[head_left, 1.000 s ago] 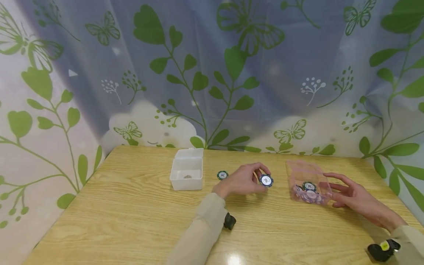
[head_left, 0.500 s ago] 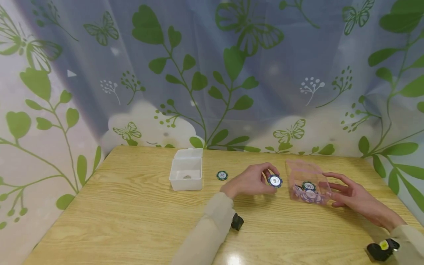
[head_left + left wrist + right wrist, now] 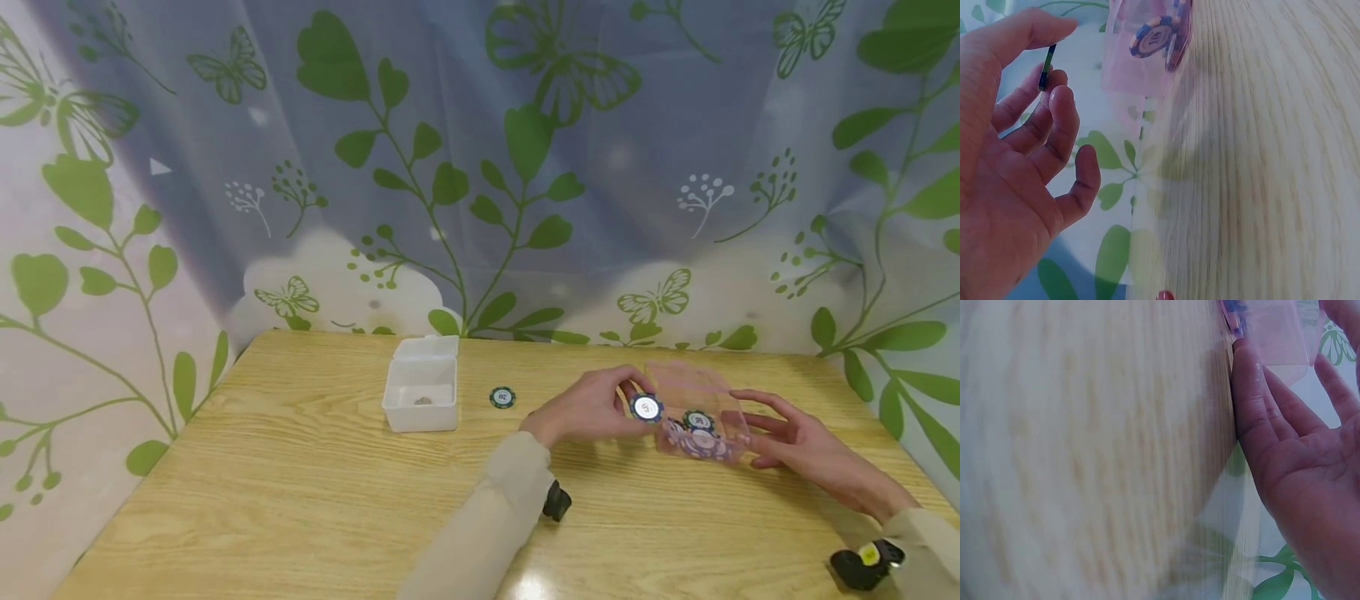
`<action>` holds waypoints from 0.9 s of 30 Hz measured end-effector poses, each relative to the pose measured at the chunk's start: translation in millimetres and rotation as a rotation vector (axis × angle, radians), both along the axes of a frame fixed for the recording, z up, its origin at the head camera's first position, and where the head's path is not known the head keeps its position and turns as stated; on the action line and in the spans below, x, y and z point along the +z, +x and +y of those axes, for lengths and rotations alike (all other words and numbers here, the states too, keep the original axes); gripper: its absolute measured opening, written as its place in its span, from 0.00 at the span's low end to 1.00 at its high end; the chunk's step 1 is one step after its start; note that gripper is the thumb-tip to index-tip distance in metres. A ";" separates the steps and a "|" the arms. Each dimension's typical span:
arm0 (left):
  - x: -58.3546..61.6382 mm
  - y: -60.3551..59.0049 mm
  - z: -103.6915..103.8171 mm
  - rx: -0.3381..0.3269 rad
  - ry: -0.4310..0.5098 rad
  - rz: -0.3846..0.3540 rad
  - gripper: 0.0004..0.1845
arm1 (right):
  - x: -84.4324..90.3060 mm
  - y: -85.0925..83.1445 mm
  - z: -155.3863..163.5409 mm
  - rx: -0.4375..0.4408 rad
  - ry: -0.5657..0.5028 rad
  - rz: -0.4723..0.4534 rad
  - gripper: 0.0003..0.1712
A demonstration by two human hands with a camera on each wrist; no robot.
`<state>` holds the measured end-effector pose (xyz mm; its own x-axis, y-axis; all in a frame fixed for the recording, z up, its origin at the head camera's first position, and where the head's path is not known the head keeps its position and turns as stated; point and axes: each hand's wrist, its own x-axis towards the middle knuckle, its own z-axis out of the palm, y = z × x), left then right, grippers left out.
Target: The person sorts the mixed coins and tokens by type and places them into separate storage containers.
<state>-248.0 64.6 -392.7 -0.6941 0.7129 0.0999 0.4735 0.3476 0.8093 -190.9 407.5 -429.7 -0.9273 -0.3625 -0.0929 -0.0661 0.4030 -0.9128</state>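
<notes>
Between thumb and fingertips, my left hand point(image 3: 588, 407) pinches a blue-rimmed poker chip point(image 3: 647, 407) just left of the pink see-through box point(image 3: 686, 383). The left wrist view shows that chip point(image 3: 1047, 67) edge-on. Inside the box lie several poker chips, a green-rimmed one point(image 3: 699, 421) among them. My right hand point(image 3: 806, 446) is at the box's right side with fingers extended along the wall. In the right wrist view the fingertips point(image 3: 1244, 359) are close to the box point(image 3: 1279, 337); how firmly they touch it cannot be told.
A green-rimmed poker chip point(image 3: 502, 397) lies flat on the wooden table point(image 3: 300, 492). To its left stands a white box point(image 3: 422, 417) with its lid raised and a small object point(image 3: 423, 402) inside. A patterned curtain point(image 3: 480, 183) hangs behind the table.
My left hand has moved right with the pinched poker chip, from the middle of the table to the pink box's left edge. The right hand and the box have stayed in place.
</notes>
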 end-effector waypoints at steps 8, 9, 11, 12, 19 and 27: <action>1.4 -2.2 13.9 0.001 -0.024 0.049 0.21 | 0.0 -0.6 0.2 -0.007 0.009 -0.005 0.34; 1.5 -2.7 15.5 -0.001 -0.025 0.051 0.21 | 0.1 -0.6 0.2 -0.009 0.012 -0.005 0.34; 1.8 -3.8 18.9 -0.002 -0.027 0.060 0.21 | 0.2 -0.7 0.4 -0.005 0.016 -0.002 0.34; 1.9 -4.5 20.7 -0.001 -0.031 0.064 0.21 | 0.1 -0.8 0.4 -0.002 0.014 0.001 0.34; 0.7 -7.7 35.5 0.007 -0.038 0.068 0.22 | -0.8 -0.9 1.9 0.020 -0.008 0.010 0.34; -2.5 -6.3 50.9 0.008 -0.050 0.109 0.21 | -1.0 -0.5 2.3 0.015 -0.004 -0.007 0.33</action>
<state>-254.2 115.5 -395.2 -0.6870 0.7132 0.1394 0.5547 0.3907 0.7346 -191.4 409.8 -430.8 -0.9212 -0.3766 -0.0976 -0.0660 0.3986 -0.9147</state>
